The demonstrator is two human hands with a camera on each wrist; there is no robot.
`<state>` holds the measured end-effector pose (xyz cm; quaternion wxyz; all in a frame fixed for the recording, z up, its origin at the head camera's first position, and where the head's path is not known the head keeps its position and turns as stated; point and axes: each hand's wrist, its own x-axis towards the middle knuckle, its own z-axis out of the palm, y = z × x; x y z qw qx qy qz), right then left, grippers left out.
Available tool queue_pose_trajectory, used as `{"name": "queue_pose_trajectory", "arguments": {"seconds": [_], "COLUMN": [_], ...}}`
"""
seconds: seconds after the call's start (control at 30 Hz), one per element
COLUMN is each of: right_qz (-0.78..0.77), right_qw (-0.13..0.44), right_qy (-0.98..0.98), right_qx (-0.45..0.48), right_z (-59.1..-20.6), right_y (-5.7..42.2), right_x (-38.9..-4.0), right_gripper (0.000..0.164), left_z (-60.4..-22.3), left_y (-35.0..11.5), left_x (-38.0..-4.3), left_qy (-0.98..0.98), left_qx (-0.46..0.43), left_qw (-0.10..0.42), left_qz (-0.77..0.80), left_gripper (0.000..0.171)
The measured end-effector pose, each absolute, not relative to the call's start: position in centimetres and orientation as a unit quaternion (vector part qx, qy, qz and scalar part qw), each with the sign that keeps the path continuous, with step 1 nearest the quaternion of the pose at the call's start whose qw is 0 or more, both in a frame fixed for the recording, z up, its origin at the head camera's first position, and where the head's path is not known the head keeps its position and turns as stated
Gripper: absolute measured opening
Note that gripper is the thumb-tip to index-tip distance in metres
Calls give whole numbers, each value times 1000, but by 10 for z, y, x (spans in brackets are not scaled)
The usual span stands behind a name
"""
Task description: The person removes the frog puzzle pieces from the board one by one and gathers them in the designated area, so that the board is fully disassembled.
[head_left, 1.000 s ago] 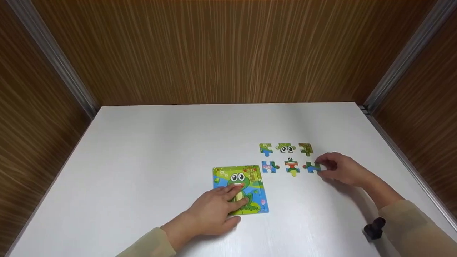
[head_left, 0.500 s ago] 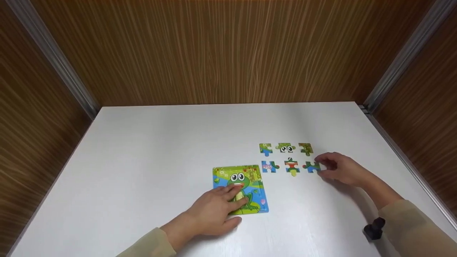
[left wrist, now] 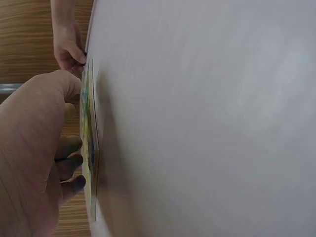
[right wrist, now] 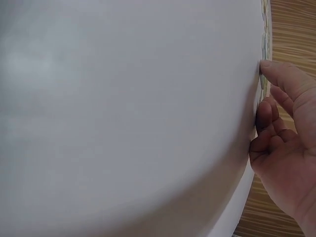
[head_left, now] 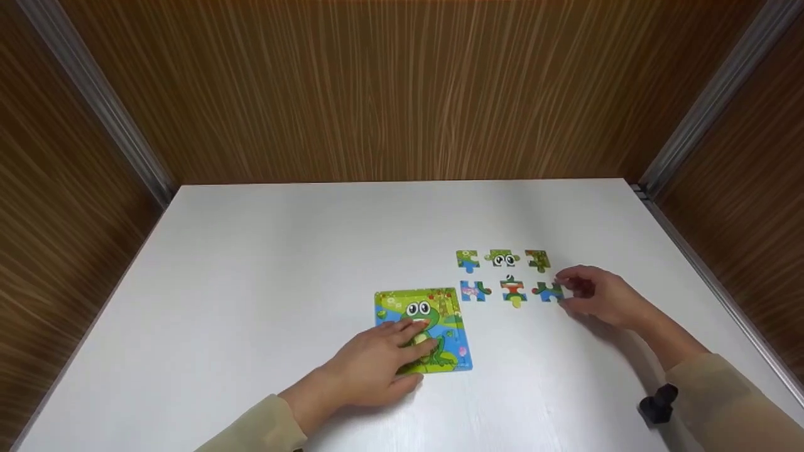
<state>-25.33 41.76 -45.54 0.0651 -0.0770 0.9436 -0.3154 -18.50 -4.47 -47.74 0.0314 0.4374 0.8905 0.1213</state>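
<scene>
My left hand (head_left: 375,365) rests on a square frog puzzle board (head_left: 452,323), fingers spread across the frog picture. In the left wrist view the board (left wrist: 91,133) appears edge-on beside the fingers. To the right, several loose jigsaw pieces lie apart in two rows. My right hand (head_left: 603,298) pinches the right end of the lower-right jigsaw piece (head_left: 548,292), forefinger at its far corner and thumb at its near one. The piece lies on the table. Left of it are a frog-mouth piece (head_left: 513,289) and a pink-flower piece (head_left: 472,291).
The upper row holds a frog-eyes piece (head_left: 502,258) between a green-and-blue piece (head_left: 467,258) and a brown-green piece (head_left: 538,259). A small black object (head_left: 658,403) stands by the right sleeve. Wood-grain panels (head_left: 402,94) enclose the white table (head_left: 251,282) at the back and sides.
</scene>
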Motion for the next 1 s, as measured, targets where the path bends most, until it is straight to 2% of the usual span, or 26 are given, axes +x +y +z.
{"name": "queue_pose_trajectory", "arguments": {"seconds": [0.13,0.3,0.43,0.6,1.0], "right_qz": [-307,-306,-317,-324,-301], "right_qw": [51,13,-12,-25,30], "right_qy": [947,946,938,924,899], "right_qx": [-81,-105,-142,-202,-316], "right_z": [-449,-436,-429,-424,-428], "right_y": [417,408,388,355,267], "right_x": [-253,-250,-250,-251,-247], "right_gripper": [52,44,40,37,39], "left_z": [-470,-467,-468,-468,-476], "left_y": [-55,-74,-88,-99,-102], "left_x": [-186,-189,-191,-190,-201], "left_qy": [892,896,896,898,906], "left_qx": [434,430,428,425,408], "left_qw": [27,-7,-31,-31,-11], "left_qz": [119,111,115,108,116], "left_gripper": [57,56,53,53,60]}}
